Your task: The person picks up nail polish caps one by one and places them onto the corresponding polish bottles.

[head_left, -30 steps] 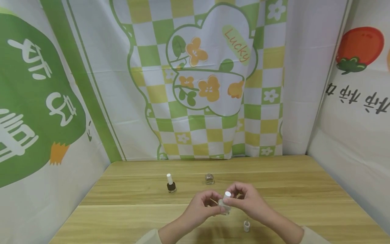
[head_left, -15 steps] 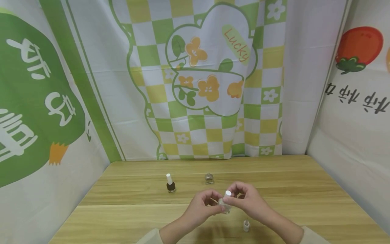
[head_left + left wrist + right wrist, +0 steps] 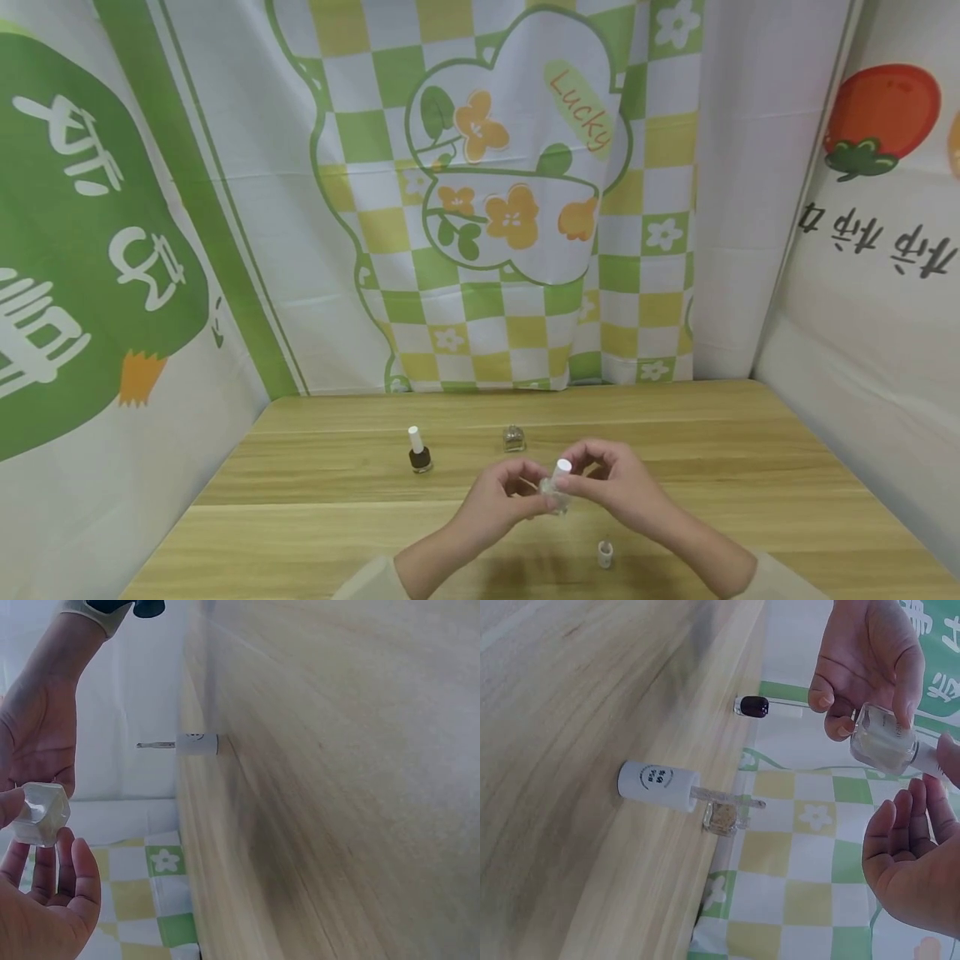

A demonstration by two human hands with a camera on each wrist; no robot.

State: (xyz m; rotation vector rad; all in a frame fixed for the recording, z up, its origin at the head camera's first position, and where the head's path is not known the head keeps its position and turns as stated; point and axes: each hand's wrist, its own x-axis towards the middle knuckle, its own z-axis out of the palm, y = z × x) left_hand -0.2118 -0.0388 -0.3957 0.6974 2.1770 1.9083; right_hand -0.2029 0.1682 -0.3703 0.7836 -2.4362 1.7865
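In the head view my left hand (image 3: pixel 495 507) pinches a clear glass nail polish bottle (image 3: pixel 885 740) with pale contents, holding it tilted above the table. The thumb and fingers of my right hand (image 3: pixel 622 485) grip its white cap (image 3: pixel 562 469), which sits at the bottle's neck. Below the right hand, a second white cap (image 3: pixel 656 785) stands upside down on the table, its brush pointing up. Behind the hands is an uncapped bottle (image 3: pixel 513 439) with glittery contents. A dark nail polish bottle (image 3: pixel 420 457) with a tall white cap stands upright farther left.
The wooden table (image 3: pixel 315 533) reaches back to a green, yellow and white checked cloth (image 3: pixel 480 325). Printed cloth hangs along the left and right sides too.
Both hands have risen slightly with the bottle, and the white cap has shifted a little up and right in the head view. The things on the table stay put.
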